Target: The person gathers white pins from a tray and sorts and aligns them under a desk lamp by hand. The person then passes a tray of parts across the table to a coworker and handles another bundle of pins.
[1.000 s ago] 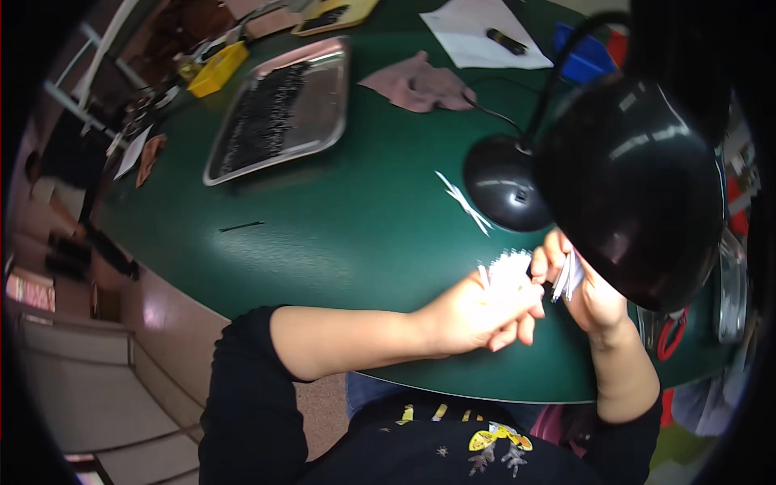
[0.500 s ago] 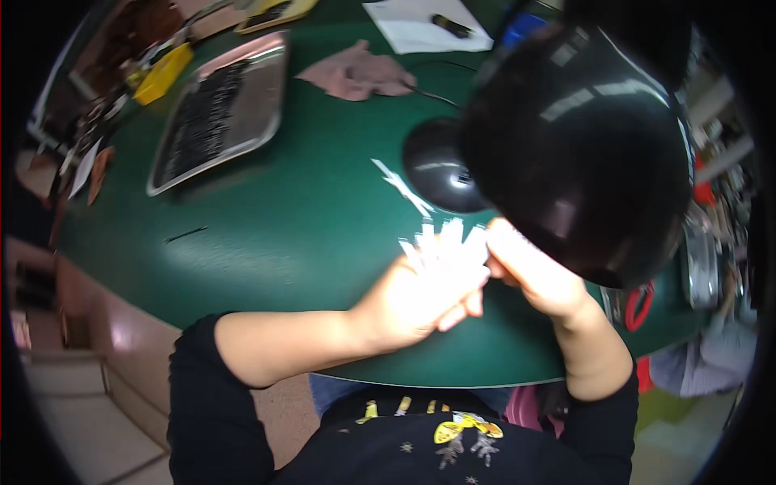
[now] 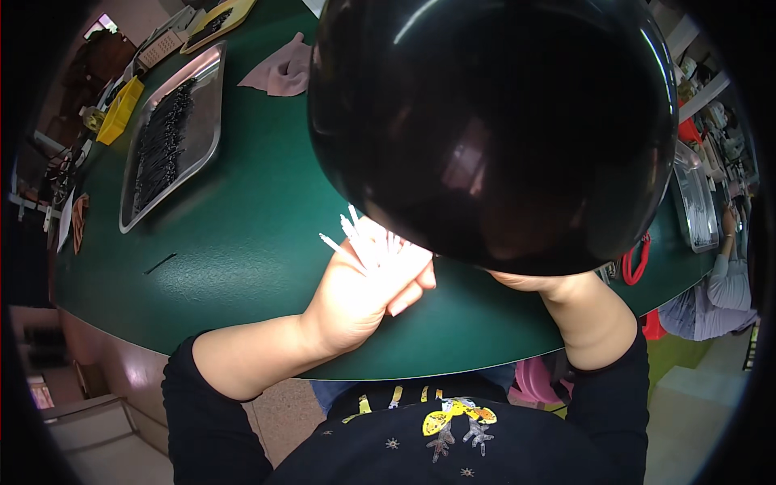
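Closed around a bundle of several thin rods point(image 3: 343, 251), my left hand point(image 3: 343, 303) is above the near middle of the green table. Glare from the lamp washes the rods out to white, and their tips fan up out of my fist. My right hand point(image 3: 527, 281) is to the right, under the rim of a big black lamp shade point(image 3: 493, 145). Only its wrist side shows; the shade hides the fingers and anything they hold.
A metal tray point(image 3: 202, 133) of thin black pieces point(image 3: 162, 149) lies on the left, with one loose black piece point(image 3: 159, 263) nearer me. Behind are a yellow bin point(image 3: 121, 111) and pink cloth point(image 3: 280, 69). Red-looped handles point(image 3: 637, 260) and a clear container point(image 3: 695, 202) lie right.
My hands, close together before, are now apart. The left has shifted left with the rods; the right has gone under the shade. The shade fills more of the view, hiding its base and white strips.
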Action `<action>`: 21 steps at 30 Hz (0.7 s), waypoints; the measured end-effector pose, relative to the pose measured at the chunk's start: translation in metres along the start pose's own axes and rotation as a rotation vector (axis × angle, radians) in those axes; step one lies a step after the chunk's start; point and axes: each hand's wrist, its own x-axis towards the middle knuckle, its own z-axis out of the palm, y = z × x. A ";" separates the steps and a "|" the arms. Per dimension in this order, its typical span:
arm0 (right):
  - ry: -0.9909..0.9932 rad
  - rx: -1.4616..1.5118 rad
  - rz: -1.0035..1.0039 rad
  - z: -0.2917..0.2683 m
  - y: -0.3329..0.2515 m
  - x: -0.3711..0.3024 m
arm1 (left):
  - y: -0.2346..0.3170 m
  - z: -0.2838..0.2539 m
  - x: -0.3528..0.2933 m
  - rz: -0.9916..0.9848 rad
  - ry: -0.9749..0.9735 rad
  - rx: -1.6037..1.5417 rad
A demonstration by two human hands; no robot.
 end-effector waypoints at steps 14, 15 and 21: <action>-0.007 -0.092 0.006 0.000 -0.008 -0.001 | 0.000 -0.001 0.001 0.002 -0.124 0.010; 0.029 0.000 0.016 0.003 -0.009 -0.001 | 0.001 -0.002 0.002 -0.031 -0.138 0.017; -0.181 -0.523 -0.217 -0.020 0.003 -0.010 | 0.005 -0.001 -0.001 -0.066 -0.181 -0.082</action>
